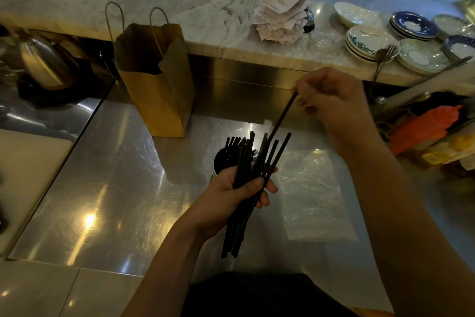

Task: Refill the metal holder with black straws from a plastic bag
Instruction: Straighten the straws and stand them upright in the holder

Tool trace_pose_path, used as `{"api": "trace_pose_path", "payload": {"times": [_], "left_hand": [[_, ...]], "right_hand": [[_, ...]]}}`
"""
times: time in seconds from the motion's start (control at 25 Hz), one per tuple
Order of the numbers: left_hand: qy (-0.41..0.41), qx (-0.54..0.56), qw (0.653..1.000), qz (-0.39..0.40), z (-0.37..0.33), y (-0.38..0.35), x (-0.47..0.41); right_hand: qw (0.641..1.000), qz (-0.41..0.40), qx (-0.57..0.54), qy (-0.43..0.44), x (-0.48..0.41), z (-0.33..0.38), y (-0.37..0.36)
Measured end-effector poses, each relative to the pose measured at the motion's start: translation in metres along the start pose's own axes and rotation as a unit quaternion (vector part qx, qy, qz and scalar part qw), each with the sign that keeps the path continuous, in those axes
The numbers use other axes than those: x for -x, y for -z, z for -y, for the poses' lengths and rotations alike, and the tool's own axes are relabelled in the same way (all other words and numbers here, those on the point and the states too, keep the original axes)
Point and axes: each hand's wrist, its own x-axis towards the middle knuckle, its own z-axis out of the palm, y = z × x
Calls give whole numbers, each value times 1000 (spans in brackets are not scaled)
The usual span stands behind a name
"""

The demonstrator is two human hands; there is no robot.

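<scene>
Mid-refill here. The left hand (239, 193) has its fingers curled round a bundle of black straws (234, 234), held fanned out right over the metal holder (219, 159), which sits on the steel counter (115, 175) and is mostly hidden behind that hand. The right hand (331, 100) is pinching one single straw (282, 116) by its top end between thumb and fingertips, the low end angled down toward the bundle. The plastic bag (313, 195) lies flat on the counter just right of the holder and looks emptied out. I can't tell if any straws are already standing in the holder, since the bundle covers the opening.

My guess at the step: sorting or feeding straws in one at a time. Next move needs that lone straw stood upright and lined up with the rim, which is tricky with the view blocked, then the bundle squared up so it drops in without splaying.
</scene>
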Motion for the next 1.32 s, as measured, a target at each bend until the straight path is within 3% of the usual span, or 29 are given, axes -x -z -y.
{"api": "trace_pose_path", "payload": {"times": [0.2,0.36,0.52,0.64,0.84,0.96,1.04,1.16,1.2,1.32], "left_hand": [[-1,66,997,-39,7,7,-1],[-23,138,979,-147,4,5,-11],[-57,160,954,-249,-8,3,-20],[-70,178,944,-268,-14,5,-22],[-69,167,951,-250,-16,2,-21],[-67,109,968,-214,-13,4,-17],[-57,105,976,-181,-12,4,-14],[-34,101,986,-125,-7,3,-12],[-28,88,991,-95,-5,1,-12],[-19,46,998,-31,-4,-2,-11]], "right_hand": [[943,-168,-277,-75,-1,-12,25],[933,-169,-303,-92,44,-34,-17],[979,-114,-151,-78,86,-54,-55],[999,-25,-16,-41,100,-60,-67],[992,94,77,-19,108,-62,-73],[965,223,139,-21,92,-55,-57],[959,212,190,-4,74,-45,-39],[979,41,191,65,46,-18,-22],[974,30,203,95,38,-10,-22],[943,141,285,102,19,-4,-27]]}}
